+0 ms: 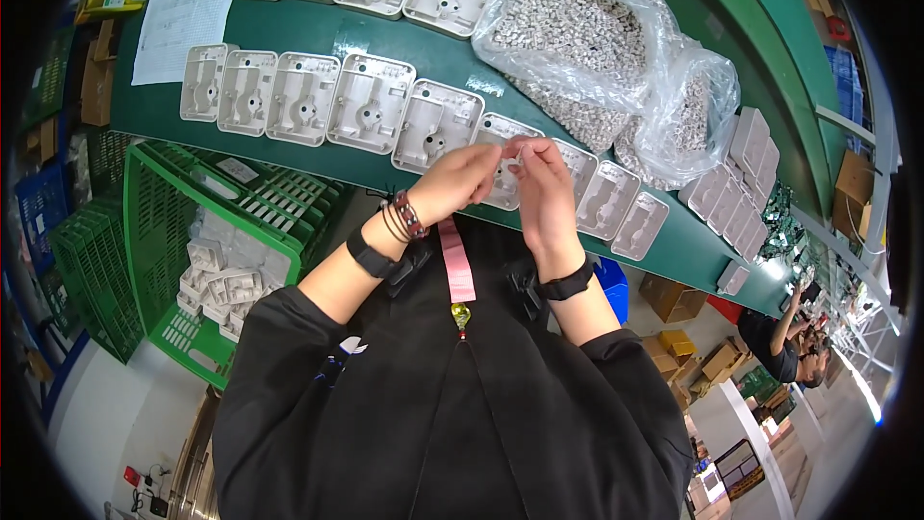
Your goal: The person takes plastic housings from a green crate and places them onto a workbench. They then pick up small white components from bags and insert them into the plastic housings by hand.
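The green table (265, 24) spreads widest, ahead of the wearer's black shirt (462, 404) and the green crate (154, 260) with pale grey castings inside, at lower left. A clear plastic bag (563, 82) of small grey pieces sits at the table's right half. At its left end lies a white sheet (181, 29), printed in lines too small to read. Open grey housings (371, 111) stand in two rows, cavities up. Over one housing (510, 125) in the near row, the left hand (457, 183) and right hand (544, 188) meet, fingers bent and fingertips together; whether they pinch something cannot be told. A pink strap (458, 265) hangs below them, its markings illegible. The shirt bears a small white-and-blue emblem (337, 361); a pale label (236, 169) beside the crate is unreadable.
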Available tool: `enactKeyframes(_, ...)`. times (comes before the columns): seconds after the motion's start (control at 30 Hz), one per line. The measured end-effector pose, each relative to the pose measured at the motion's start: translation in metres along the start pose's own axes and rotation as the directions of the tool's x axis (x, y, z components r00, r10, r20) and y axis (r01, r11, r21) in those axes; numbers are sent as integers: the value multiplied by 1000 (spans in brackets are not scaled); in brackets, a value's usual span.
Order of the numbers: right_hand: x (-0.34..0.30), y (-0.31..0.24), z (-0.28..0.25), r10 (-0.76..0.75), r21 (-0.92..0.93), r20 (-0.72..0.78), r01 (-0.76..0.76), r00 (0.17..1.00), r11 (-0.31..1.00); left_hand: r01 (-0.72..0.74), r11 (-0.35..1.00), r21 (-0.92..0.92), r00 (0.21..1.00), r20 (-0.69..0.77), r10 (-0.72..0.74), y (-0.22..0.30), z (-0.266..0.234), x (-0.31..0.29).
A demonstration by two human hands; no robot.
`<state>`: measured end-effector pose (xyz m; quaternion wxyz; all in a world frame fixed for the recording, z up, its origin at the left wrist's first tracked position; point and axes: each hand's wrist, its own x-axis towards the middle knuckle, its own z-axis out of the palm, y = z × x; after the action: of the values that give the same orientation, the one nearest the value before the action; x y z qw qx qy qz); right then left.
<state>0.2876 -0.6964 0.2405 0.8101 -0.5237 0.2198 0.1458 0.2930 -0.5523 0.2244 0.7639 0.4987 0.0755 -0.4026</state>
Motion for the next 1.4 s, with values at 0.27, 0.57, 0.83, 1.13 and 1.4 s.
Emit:
enactKeyframes(0.27,-2,-11,-6,237,239,145,-267,961,934,-93,996,-1,995,32,93,-3,20,11)
enactKeyframes(0.57,26,-37,-47,153,-627,568,305,809,716,249,968,-36,941,247,-233,-19,-6,14)
enactKeyframes(0.83,104,-17,-47,35,-345,928,893,370,-289,236,218,947,894,-300,332,-35,-11,23)
enactKeyframes(1.13,102,-24,-38,74,-411,899,890,431,-199,296,267,917,873,-373,315,-43,-11,21)
enactKeyframes(1.4,106,-17,-38,113,-203,958,904,262,-376,270,300,915,865,-367,342,-47,-13,18)
